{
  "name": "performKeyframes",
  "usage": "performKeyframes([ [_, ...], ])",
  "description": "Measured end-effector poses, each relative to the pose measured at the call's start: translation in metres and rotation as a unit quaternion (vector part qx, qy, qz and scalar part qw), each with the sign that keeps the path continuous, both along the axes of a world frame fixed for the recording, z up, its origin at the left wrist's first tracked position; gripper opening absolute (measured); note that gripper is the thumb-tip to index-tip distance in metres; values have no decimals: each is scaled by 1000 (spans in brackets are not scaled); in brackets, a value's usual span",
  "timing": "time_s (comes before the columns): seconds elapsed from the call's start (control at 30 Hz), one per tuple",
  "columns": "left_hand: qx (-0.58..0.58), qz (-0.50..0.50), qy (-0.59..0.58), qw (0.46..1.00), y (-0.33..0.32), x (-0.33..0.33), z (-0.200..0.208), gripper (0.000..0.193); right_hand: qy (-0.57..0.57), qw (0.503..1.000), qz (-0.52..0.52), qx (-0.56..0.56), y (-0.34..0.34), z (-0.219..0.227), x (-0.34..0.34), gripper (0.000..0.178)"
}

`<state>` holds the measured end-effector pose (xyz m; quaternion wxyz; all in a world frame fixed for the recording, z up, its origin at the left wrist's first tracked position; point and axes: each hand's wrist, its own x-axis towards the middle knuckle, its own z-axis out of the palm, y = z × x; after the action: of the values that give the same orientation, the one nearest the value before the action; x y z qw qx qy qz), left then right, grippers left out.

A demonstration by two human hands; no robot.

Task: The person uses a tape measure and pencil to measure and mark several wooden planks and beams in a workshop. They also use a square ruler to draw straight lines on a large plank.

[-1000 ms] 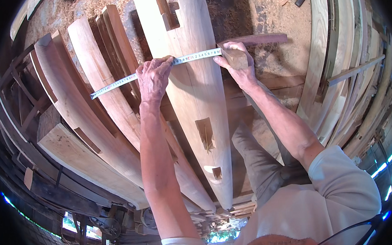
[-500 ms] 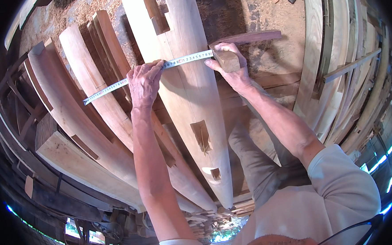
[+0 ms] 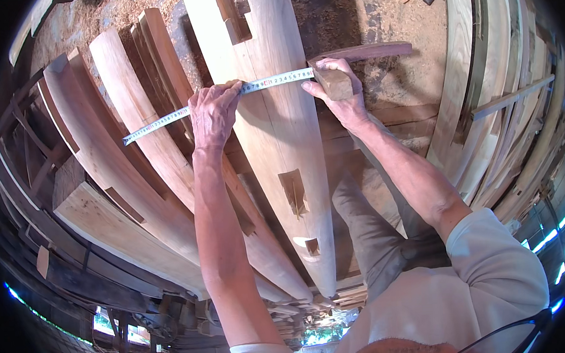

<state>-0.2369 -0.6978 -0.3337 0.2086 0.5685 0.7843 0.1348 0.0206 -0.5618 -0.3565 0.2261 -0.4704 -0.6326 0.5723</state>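
Observation:
A white steel measuring tape (image 3: 266, 83) stretches across a long, tapered, pale timber beam (image 3: 284, 125). My left hand (image 3: 215, 115) is closed on the tape near the beam's left edge. Left of it the tape runs on over a neighbouring beam (image 3: 118, 63) to its loose end. My right hand (image 3: 342, 96) grips a squared wooden block (image 3: 334, 84) at the beam's right edge, its thumb beside the tape's other end. Whether those fingers also pinch the tape, I cannot tell. Two cut slots, a mortise (image 3: 292, 192) and a smaller hole (image 3: 312, 246), open in the beam's near part.
Several shaped beams lie side by side on the left, among them a thick squared timber (image 3: 116, 227). A dark curved piece of wood (image 3: 378, 50) extends beyond my right hand. Long boards (image 3: 453, 71) are stacked at the right. Shavings (image 3: 325, 21) cover the ground at the far side.
The whole view has shifted slightly to the right. Both hands, the tape and the block keep their places against the beam.

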Motion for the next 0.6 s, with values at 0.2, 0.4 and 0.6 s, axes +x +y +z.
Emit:
performKeyframes([
  [0.2,14,0,3,1000,2,0,0,17,-3,1000,-10,6,1,2,-1,48],
  [0.4,-16,26,10,999,-6,2,11,19,-32,999,-15,-24,11,5,-2,44],
  [0.6,-4,251,32,967,-65,45,60,28,-195,977,-63,-66,64,16,47,44],
])
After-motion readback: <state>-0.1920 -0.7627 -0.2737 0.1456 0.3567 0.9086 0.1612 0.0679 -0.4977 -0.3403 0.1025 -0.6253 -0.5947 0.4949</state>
